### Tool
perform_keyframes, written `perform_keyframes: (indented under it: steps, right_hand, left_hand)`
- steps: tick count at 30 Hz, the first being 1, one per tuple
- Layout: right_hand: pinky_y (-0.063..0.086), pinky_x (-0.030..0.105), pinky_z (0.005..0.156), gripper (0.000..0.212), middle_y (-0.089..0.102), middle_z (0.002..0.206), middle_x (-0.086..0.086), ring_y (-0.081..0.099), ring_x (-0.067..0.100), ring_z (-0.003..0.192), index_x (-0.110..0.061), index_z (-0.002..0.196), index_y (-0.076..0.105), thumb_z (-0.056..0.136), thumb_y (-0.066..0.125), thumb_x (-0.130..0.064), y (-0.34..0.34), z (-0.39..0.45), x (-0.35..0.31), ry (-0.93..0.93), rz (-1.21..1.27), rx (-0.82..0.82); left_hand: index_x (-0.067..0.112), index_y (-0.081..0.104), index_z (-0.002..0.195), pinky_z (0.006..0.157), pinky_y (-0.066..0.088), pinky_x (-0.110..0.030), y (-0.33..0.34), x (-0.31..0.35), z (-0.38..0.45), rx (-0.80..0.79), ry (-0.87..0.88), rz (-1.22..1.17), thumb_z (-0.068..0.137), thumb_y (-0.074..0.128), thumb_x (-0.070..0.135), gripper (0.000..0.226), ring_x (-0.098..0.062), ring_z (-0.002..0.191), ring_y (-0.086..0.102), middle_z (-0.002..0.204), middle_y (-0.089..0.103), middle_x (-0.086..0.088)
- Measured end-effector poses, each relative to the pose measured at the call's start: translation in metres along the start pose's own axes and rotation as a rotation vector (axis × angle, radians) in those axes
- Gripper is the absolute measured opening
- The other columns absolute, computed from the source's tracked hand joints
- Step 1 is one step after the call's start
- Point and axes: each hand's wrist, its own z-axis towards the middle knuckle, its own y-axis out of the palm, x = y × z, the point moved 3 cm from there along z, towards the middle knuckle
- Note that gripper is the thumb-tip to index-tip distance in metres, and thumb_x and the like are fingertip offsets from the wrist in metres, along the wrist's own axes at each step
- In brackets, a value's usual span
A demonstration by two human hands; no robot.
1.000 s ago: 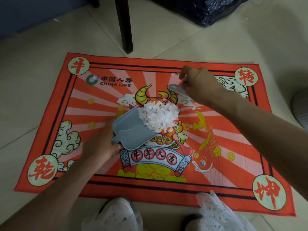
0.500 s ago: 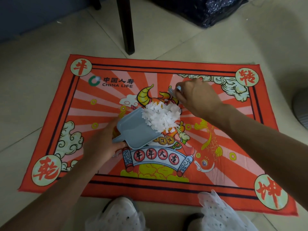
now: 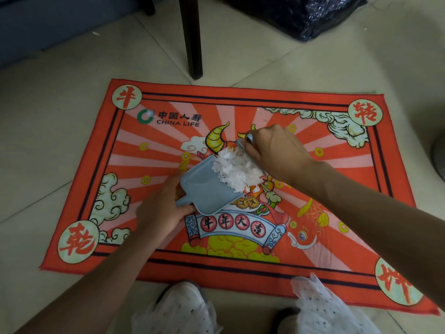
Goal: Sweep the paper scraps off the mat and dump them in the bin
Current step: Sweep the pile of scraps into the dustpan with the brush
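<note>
Paper scraps point(image 3: 237, 171): white heap sitting at the mouth of a grey-blue dustpan point(image 3: 207, 189), middle of the red printed mat point(image 3: 240, 268), partly spilling over the pan's front edge. Left hand point(image 3: 160, 208) is gripping the dustpan's short handle, fingers curled round it, pan lying flat on the mat. Right hand point(image 3: 274, 150) is pressing in against the far side of the heap, fingers clamped on a small grey brush point(image 3: 245, 141); only its handle end is showing, bristles hidden behind hand and scraps. A dark chair leg point(image 3: 191, 37) is standing on the tiled floor point(image 3: 60, 116) beyond the mat. Black plastic bag point(image 3: 301, 13) is lying at the top right, well apart.
</note>
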Motion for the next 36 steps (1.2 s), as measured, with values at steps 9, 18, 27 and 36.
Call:
perform_keyframes:
  steps: [9,18,27,36]
  right_hand:
    - [0.029,0.030,0.053,0.038,0.029,0.052,-0.002,0.037,0.030,0.054,-0.012,0.069,0.041,0.101,0.040,-0.033,-0.002,0.002,-0.016,-0.044,0.009,-0.013]
    - [0.032,0.032,0.056,0.037,0.033,0.056,0.001,0.040,0.030,0.056,-0.011,0.073,0.045,0.101,0.040,-0.035,0.002,0.007,-0.036,-0.111,0.061,-0.043]
    - [0.038,0.033,0.054,0.037,0.030,0.054,-0.003,0.042,0.029,0.056,-0.014,0.074,0.046,0.101,0.041,-0.038,0.005,0.010,-0.055,-0.175,0.120,-0.061]
    - [0.037,0.030,0.053,0.040,0.048,0.058,0.002,0.049,0.024,0.053,-0.016,0.069,0.051,0.100,0.042,-0.041,0.000,0.016,-0.050,-0.106,0.179,-0.067]
  left_hand:
    - [0.037,0.027,0.144,0.070,0.053,-0.035,0.001,-0.001,0.001,-0.024,-0.022,-0.016,0.074,0.080,0.042,0.088,-0.024,0.087,0.069,0.113,0.066,0.007]
    - [0.036,0.034,0.137,0.069,0.055,-0.037,0.003,0.001,0.000,-0.037,-0.028,-0.025,0.076,0.079,0.038,0.076,-0.020,0.076,0.068,0.091,0.056,0.016]
    - [0.040,0.028,0.141,0.072,0.056,-0.041,0.009,-0.007,0.001,-0.035,-0.035,-0.045,0.075,0.080,0.039,0.084,-0.024,0.082,0.069,0.111,0.066,0.007]
    - [0.053,0.004,0.145,0.069,0.057,-0.038,0.008,-0.007,0.001,-0.018,-0.040,-0.034,0.074,0.081,0.040,0.105,-0.022,0.082,0.070,0.118,0.065,0.004]
